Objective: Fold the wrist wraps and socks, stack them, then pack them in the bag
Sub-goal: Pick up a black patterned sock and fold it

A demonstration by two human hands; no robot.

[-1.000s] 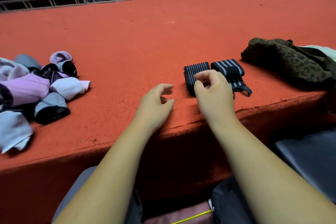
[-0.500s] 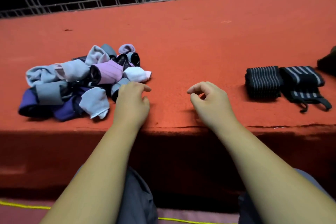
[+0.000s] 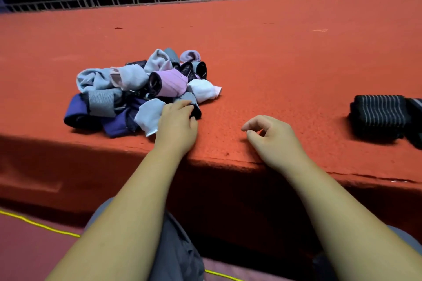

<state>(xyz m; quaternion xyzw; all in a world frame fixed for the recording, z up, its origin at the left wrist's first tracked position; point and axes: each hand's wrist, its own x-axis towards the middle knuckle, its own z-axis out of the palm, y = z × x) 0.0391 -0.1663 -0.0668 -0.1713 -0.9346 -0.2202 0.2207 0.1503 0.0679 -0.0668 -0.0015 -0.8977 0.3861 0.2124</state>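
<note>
Left hand is pinching a dark sock at the near edge of the sock pile. Right hand is resting loosely curled, holding nothing, on the red ledge. Wraps are lying folded, well apart to its right.

Support: red carpeted platform, with its front edge dropping to a vertical face.
Left of centre, near the front edge: sock pile, tangled, in grey, lilac, purple, white and black. A black sock lies at its near right corner.
Far right, well apart from the pile: folded striped wrist wrap. A second wrap touches its right side and is cut by the frame.
Toward the back: dark fleck and pale scrap.
</note>
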